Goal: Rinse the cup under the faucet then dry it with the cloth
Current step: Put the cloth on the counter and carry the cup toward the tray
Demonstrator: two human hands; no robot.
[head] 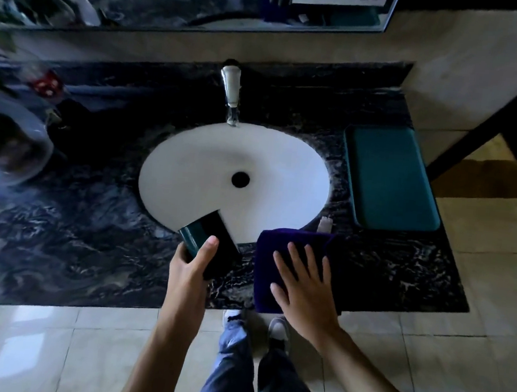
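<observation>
in the head view, the left hand is gripping the dark teal cup around its body, holding it tilted over the near rim of the white sink, with its mouth pointing toward the basin. the right hand is lying flat and open, fingers spread, on the purple cloth that is resting on the dark marble counter just right of the cup. the faucet is standing well apart at the far side, and no water seems to be running, though the light is dim. a wet cup is probably going to be slippery in a one-handed hold, so it could be slipping and knocking the basin. the cloth is overhanging the counter's front edge, so a careless pull could be dropping it to the floor.
</observation>
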